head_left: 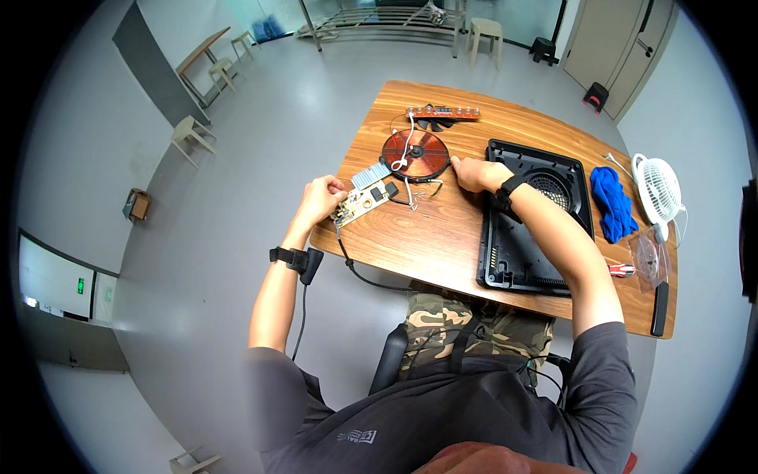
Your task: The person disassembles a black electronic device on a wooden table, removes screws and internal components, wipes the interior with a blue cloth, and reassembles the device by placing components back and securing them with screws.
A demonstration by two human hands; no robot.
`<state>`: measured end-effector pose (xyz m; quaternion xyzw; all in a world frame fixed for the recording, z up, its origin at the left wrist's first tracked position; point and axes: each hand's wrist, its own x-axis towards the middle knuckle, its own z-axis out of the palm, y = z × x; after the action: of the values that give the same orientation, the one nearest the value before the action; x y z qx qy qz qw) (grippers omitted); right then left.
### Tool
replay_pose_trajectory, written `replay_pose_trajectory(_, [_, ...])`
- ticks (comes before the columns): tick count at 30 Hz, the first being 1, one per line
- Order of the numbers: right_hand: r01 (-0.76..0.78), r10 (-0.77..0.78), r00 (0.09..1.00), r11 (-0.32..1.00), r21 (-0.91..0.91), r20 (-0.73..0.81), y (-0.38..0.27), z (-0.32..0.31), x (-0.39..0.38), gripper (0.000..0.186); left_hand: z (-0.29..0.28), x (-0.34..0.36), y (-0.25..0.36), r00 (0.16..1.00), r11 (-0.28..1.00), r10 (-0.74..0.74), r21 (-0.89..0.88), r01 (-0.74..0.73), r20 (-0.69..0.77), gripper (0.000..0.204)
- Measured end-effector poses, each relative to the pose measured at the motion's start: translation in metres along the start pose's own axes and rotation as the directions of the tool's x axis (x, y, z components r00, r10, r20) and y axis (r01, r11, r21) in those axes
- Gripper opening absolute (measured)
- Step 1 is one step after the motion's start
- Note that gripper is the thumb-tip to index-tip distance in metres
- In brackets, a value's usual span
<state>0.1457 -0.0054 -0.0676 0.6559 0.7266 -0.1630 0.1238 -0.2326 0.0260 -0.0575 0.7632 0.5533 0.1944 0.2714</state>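
Note:
At the table's left edge, my left hand [322, 199] has its fingers closed on the near-left end of a pale circuit board [365, 203]. A grey finned heat sink [371, 175] sits at the board's far side, and a black power cord [341, 246] hangs from its near end. My right hand [474, 172] is closed, thumb and fingertips at the right rim of a round copper-coloured coil [430, 152]. White wires [410, 130] cross the coil. Beyond it lie an orange strip board [458, 113] and a black fan [434, 125].
Small screws [418, 204] lie between the boards. A black plastic housing [513, 245] rests under my right forearm. Farther right are a blue cloth [612, 205], a white fan [659, 189], a red-handled tool [622, 270], a clear bag [649, 257] and a black bar [659, 310].

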Motion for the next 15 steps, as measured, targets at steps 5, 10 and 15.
replay_pose_trajectory(5, [0.058,-0.057,0.997,0.998,-0.019,0.047,0.003,-0.021,0.002,0.038,-0.004,-0.003,-0.002,1.0,0.999,-0.023,-0.028,0.023,0.004,0.02])
replay_pose_trajectory(10, [0.098,-0.097,0.983,0.995,-0.001,-0.155,0.002,-0.044,0.02,0.033,-0.005,0.001,-0.007,1.0,1.0,-0.014,-0.025,0.014,-0.003,0.022])
replay_pose_trajectory(15, [0.08,-0.013,0.956,0.973,0.216,-0.295,-0.022,-0.06,0.071,0.048,-0.002,0.009,-0.011,0.999,0.999,0.037,0.011,-0.037,-0.023,0.026])
